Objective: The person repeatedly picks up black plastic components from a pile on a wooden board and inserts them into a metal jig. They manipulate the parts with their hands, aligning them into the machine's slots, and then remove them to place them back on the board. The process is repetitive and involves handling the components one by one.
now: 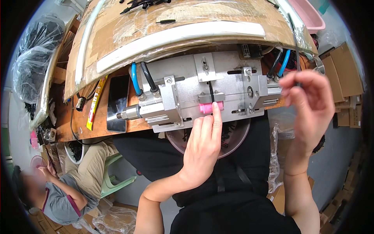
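My left hand (202, 146) reaches over the front of a metal fixture plate (230, 84). Its index finger is stretched out, with the tip on a pink block (205, 108) at the plate's front edge. A short black rod (211, 89) lies in a slot of the small metal holder just beyond that fingertip. My right hand (311, 107) is raised to the right of the fixture, slightly blurred, its thumb and fingers closed on a long thin black rod (296, 46) that points away from me. Metal clamp cylinders (160, 111) flank the holder.
Behind the fixture, a cardboard-covered shelf (175, 43) carries several black rods (145, 4). Blue and black hoses (135, 80) enter the cylinders. A phone (117, 103) lies to the left. Below sits a bowl of black parts (231, 144). Another person (66, 195) sits at lower left.
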Tool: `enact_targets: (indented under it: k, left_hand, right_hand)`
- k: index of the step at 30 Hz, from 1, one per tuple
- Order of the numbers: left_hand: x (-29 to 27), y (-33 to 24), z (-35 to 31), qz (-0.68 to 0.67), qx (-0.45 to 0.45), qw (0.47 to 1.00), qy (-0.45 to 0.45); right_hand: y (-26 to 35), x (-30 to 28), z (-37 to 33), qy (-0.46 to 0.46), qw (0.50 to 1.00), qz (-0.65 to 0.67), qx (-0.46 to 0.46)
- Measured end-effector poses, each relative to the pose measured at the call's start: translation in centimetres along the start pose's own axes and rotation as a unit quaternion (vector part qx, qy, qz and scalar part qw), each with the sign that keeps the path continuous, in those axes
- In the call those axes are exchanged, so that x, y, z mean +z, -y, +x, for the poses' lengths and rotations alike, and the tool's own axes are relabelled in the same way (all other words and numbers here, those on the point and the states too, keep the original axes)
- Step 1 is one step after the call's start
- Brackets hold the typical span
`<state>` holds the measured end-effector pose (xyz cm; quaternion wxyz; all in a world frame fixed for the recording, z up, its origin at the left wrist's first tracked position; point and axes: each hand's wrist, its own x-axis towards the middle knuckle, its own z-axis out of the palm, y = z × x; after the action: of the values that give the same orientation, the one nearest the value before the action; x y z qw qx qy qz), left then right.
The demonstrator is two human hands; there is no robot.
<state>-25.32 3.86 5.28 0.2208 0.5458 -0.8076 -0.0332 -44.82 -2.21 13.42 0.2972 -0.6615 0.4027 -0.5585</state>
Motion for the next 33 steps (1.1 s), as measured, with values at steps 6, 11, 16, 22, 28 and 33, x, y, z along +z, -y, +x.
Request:
enact_targets:
  k: [6,11,16,22,28,33]
  left_hand:
    - [-0.2,-0.1,-0.8,-0.020,-0.041,0.999,0.008]
    - [-2.7,-0.7,-1.9,-0.091,-0.067,0.993,-0.014]
    - [-2.9,-0.3,-2.9,-0.101,-0.079,0.992,0.000]
    - [-4.6,1.9,-1.8,-0.102,-0.070,0.992,-0.027]
    - [-9.8,9.0,10.5,-0.023,0.008,0.976,-0.215]
    - [-8.5,13.6,21.1,0.100,0.059,0.976,-0.182]
  right_hand:
    - [-3.0,3.5,-6.1,0.114,0.982,-0.141,-0.049]
    - [-4.8,6.1,-8.1,0.165,0.968,-0.167,-0.084]
    - [-5.6,7.3,-7.8,0.184,0.963,-0.180,-0.085]
    - [-3.4,6.4,-6.0,0.246,0.949,-0.185,-0.063]
    - [-1.8,7.9,9.0,0.093,0.906,-0.292,-0.291]
    - [-7.0,12.7,24.8,0.158,0.812,-0.484,-0.287]
